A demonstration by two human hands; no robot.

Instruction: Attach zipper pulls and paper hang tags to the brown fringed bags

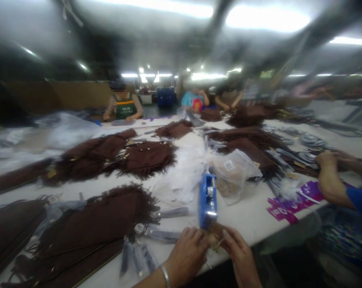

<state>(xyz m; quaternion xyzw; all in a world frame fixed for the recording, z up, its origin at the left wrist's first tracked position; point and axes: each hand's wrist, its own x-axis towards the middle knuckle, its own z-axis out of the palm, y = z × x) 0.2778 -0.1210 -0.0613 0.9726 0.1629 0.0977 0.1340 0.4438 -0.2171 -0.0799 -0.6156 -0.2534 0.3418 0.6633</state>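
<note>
My left hand [187, 253] and my right hand [240, 250] meet at the near edge of a white table [253, 218]. Both are curled round a small brown piece [214, 236] pinched between the fingers; motion blur hides what it is. A silver bangle sits on my left wrist. Just beyond the fingers stands a blue hand tool [207, 202] on the table. A pile of dark brown fringed fabric pieces [91, 230] lies left of my left hand, with small plastic-wrapped items [139, 258] beside it.
More brown fringed pieces [121, 158] cover the table's middle and far side. Clear plastic bags [233, 172] and white wrapping lie behind the blue tool. A purple printed sheet [295, 200] lies at right, near a co-worker's arm [333, 182]. Other people sit at the far end.
</note>
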